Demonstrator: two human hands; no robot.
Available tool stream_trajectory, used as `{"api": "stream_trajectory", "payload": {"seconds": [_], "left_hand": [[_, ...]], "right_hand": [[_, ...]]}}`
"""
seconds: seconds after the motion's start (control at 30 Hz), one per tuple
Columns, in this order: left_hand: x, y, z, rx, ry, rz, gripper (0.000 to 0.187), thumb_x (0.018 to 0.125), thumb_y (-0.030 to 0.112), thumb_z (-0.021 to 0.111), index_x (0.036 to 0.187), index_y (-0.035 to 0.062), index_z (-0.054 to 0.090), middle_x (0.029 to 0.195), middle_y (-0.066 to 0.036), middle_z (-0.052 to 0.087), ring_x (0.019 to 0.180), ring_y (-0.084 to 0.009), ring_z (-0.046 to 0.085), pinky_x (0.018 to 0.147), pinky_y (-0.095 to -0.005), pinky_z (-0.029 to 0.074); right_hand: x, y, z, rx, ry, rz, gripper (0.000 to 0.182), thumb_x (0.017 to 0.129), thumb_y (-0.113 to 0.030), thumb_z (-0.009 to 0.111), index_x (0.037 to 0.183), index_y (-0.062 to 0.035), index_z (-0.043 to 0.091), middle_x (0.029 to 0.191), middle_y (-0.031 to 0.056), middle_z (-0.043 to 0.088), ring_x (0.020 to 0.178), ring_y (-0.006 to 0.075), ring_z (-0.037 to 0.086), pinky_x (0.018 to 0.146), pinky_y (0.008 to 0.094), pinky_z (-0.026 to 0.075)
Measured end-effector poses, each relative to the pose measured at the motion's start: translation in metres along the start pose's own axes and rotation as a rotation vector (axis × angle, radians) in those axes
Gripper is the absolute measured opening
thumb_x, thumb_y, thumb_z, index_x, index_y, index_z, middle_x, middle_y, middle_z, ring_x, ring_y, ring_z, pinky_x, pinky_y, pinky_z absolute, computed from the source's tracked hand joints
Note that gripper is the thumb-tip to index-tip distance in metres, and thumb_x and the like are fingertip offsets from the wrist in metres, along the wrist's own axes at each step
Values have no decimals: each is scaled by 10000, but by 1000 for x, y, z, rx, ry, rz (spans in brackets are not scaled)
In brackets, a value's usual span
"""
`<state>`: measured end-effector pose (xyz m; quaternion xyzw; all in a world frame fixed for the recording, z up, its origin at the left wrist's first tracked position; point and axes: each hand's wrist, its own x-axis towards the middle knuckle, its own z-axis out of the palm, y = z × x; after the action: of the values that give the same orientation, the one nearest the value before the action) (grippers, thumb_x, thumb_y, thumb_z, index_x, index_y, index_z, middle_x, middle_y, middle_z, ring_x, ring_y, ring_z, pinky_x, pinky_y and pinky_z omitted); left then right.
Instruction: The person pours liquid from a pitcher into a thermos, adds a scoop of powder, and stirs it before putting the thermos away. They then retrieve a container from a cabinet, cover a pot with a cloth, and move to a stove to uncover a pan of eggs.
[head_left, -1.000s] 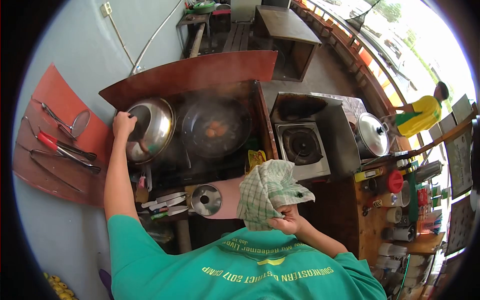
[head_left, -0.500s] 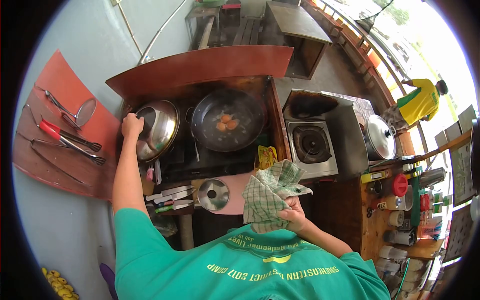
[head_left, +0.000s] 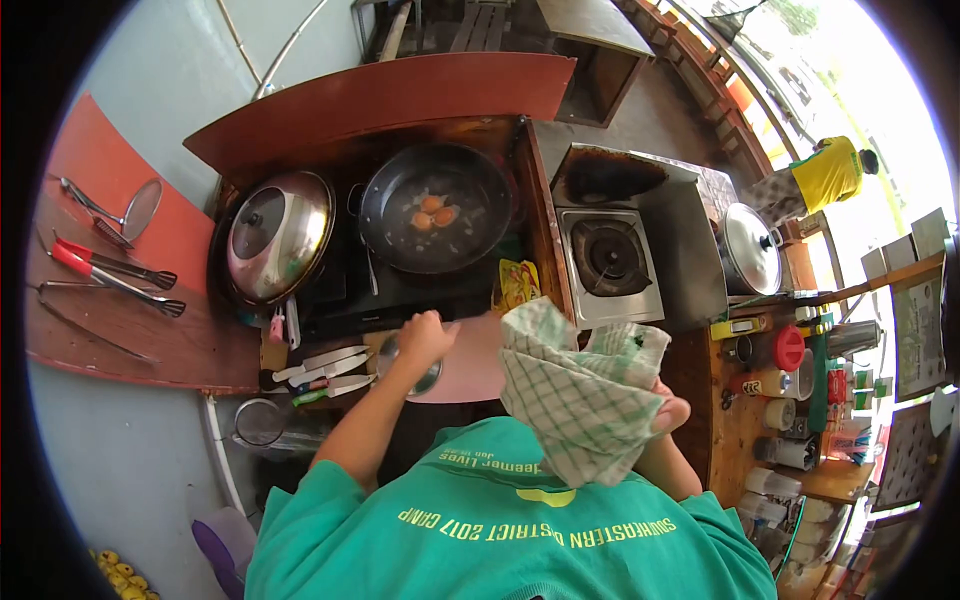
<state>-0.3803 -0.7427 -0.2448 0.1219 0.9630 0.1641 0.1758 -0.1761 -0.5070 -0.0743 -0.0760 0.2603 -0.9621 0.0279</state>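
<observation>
My left hand (head_left: 427, 340) is over the small round metal lid (head_left: 431, 378) on the pink board (head_left: 478, 362); its fingers look curled, and what they grip is hidden. In my right hand (head_left: 668, 410) is a green-and-white checked cloth (head_left: 575, 390), bunched and hanging over my shirt. Beyond the board, a dark wok (head_left: 436, 250) holds several orange-brown round pieces (head_left: 432, 213) in steaming liquid. The big domed lid (head_left: 305, 235) covers another pan at the left.
Several knives (head_left: 325, 370) lie left of the board. A yellow packet (head_left: 517, 283) is near the wok. Right of it are a gas burner (head_left: 612, 257) and a lidded pot (head_left: 750, 250). A person in yellow (head_left: 828, 178) is outside the railing. Tongs (head_left: 120, 275) hang at the left.
My left hand has left the big domed lid and moved right and nearer, to the small metal lid. The cloth in my right hand has shifted right and spread. The view has tilted slightly.
</observation>
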Motion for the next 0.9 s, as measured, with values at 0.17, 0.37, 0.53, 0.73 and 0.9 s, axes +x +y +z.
{"api": "stream_trajectory", "payload": {"seconds": [0.17, 0.37, 0.53, 0.73, 0.9], "left_hand": [[42, -16, 70, -121, -14, -285, 482, 885, 446, 657, 987, -19, 736, 1042, -266, 705, 1010, -436, 677, 868, -501, 549], [49, -26, 87, -138, 58, -262, 429, 901, 390, 639, 970, -22, 736, 990, -256, 717, 968, -444, 688, 840, -507, 559], [46, -22, 86, 49, 123, -71, 367, 885, 339, 645, 923, -19, 718, 931, -238, 724, 909, -430, 704, 811, -512, 568], [-6, 11, 0, 106, 74, 143, 261, 845, 250, 669, 921, 4, 706, 859, -192, 732, 817, -371, 729, 747, -442, 588], [-72, 27, -52, -1047, -347, 669, 469, 846, 267, 703, 1215, -10, 618, 1074, -112, 688, 987, -197, 668, 885, -345, 525]], "right_hand": [[3, 4, -22, 334, -196, 22, 769, 583, -258, 626, 1276, 65, 538, 1265, 251, 603, 1216, 444, 567, 1104, 526, 410], [20, 7, 15, -496, -19, 351, 338, 759, -158, 655, 542, -41, 424, 545, 10, 446, 532, 107, 402, 529, 303, 339], [25, 26, 18, -877, -189, 350, 361, 855, -218, 679, 635, 16, 515, 593, 47, 484, 575, 124, 464, 549, 326, 377], [31, 17, 32, -1421, -268, 228, 330, 782, -236, 732, 918, 46, 629, 967, 232, 615, 885, 372, 611, 810, 459, 486], [36, 19, 23, -1368, -256, 320, 326, 819, -209, 666, 1012, 49, 619, 1005, 236, 597, 986, 405, 599, 896, 457, 475]]}}
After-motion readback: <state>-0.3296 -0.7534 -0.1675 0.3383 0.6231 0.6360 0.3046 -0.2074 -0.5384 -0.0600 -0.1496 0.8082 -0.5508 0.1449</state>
